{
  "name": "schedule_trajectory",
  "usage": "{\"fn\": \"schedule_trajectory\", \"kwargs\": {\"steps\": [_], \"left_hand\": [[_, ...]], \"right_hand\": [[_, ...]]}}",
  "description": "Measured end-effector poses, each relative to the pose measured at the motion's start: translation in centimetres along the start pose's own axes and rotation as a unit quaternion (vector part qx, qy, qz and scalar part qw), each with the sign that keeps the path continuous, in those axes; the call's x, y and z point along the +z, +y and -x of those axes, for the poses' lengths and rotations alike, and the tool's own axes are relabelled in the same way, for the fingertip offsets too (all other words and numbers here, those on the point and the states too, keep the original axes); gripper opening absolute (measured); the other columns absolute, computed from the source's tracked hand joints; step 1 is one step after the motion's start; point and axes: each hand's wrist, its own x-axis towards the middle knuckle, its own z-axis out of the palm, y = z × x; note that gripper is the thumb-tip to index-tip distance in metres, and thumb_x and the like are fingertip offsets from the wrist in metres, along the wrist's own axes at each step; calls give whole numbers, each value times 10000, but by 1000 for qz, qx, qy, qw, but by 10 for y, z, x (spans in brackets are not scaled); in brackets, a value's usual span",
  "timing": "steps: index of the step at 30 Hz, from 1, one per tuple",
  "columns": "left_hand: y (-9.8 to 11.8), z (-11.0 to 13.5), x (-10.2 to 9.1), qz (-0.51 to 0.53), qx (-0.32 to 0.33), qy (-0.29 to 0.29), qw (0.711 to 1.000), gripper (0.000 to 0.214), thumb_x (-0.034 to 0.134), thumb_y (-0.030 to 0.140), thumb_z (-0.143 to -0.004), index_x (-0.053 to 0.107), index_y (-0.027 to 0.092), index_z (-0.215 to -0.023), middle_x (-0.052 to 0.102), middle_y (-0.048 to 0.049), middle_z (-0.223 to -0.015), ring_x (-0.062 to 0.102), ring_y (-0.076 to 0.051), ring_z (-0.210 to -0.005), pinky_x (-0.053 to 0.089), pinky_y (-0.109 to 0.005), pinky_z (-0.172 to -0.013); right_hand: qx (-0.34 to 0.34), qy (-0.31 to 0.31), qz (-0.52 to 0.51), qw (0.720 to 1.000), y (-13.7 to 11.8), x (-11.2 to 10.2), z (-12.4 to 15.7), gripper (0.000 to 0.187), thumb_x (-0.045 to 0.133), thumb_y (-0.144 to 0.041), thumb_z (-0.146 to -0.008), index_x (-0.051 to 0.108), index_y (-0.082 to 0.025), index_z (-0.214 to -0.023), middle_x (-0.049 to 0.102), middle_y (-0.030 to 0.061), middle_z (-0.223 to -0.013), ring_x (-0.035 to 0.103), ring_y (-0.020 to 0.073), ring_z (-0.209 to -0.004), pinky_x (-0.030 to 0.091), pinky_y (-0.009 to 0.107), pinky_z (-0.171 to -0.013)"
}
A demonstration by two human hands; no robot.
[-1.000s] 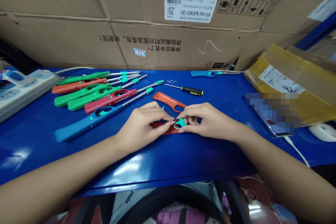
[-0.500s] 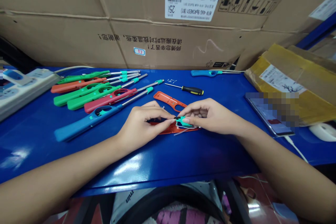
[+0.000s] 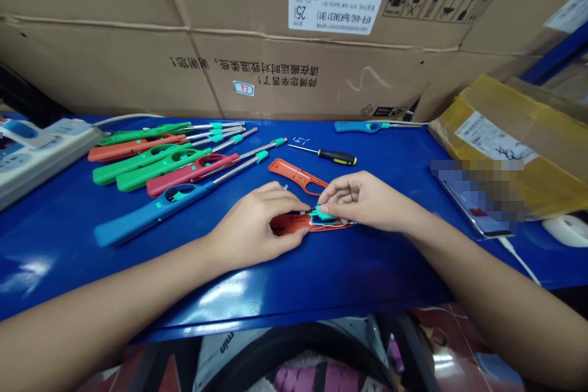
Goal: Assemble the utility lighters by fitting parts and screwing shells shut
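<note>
My left hand [image 3: 260,220] is wrapped round the end of an orange lighter shell half [image 3: 316,225] lying open side up on the table, thumb along its near edge. Between the thumb and fingers of my right hand [image 3: 361,199] is a teal plastic trigger [image 3: 324,212], held at the shell's middle. A thin pale wire runs by the trigger, and its far end is hidden under my right hand. Just beyond both hands rests the other orange shell half [image 3: 296,175], partly covered by my right fingers.
Several assembled long lighters [image 3: 156,165] lie fanned out at the left, beside a white power strip [image 3: 41,153]. A screwdriver [image 3: 337,157] and tiny screws [image 3: 301,139] lie beyond the hands. A blue lighter [image 3: 358,127], a phone [image 3: 473,202] and a taped carton [image 3: 519,147] sit to the right.
My left hand has shifted from pinching a small dark part beside the trigger to gripping the shell. The trigger is slightly lower against the shell, still in my right fingers.
</note>
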Motion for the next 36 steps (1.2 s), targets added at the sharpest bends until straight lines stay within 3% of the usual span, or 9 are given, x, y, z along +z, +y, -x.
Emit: {"fn": "schedule_trajectory", "kwargs": {"steps": [8, 14, 27, 36], "left_hand": [[0, 2, -2, -74, 15, -23, 997, 274, 741, 296, -847, 746, 169, -1090, 764, -74, -1054, 647, -242, -940, 539, -393, -855], [2, 1, -6, -136, 44, -44, 989, 178, 657, 273, -926, 759, 188, -1044, 772, -50, -1005, 671, -217, -906, 524, -346, -802], [2, 2, -9, -132, 31, -56, 989, 187, 643, 270, -944, 783, 180, -1031, 771, -38, -937, 673, -204, -867, 548, -322, -780], [-1, 2, -11, -199, 36, -42, 978, 200, 686, 336, -924, 786, 204, -1036, 790, 0, -963, 662, -206, -873, 542, -324, -746]], "right_hand": [[7, -8, 3, 1000, 0, 1, 1, 209, 830, -252, -706, 698, -142, -825, 670, -3, -669, 578, 83, -582, 484, 208, -558], [-5, -5, 9, 1000, 0, 4, 0, 184, 822, -242, -698, 716, -149, -816, 709, 12, -713, 627, 105, -649, 501, 227, -626], [-19, 16, 20, 999, 6, 10, -4, 166, 782, -227, -712, 732, -154, -852, 738, 29, -765, 672, 135, -729, 517, 238, -661], [-44, 24, 8, 999, 13, 11, -6, 179, 787, -241, -719, 728, -160, -867, 706, 12, -743, 653, 122, -708, 525, 241, -668]]}}
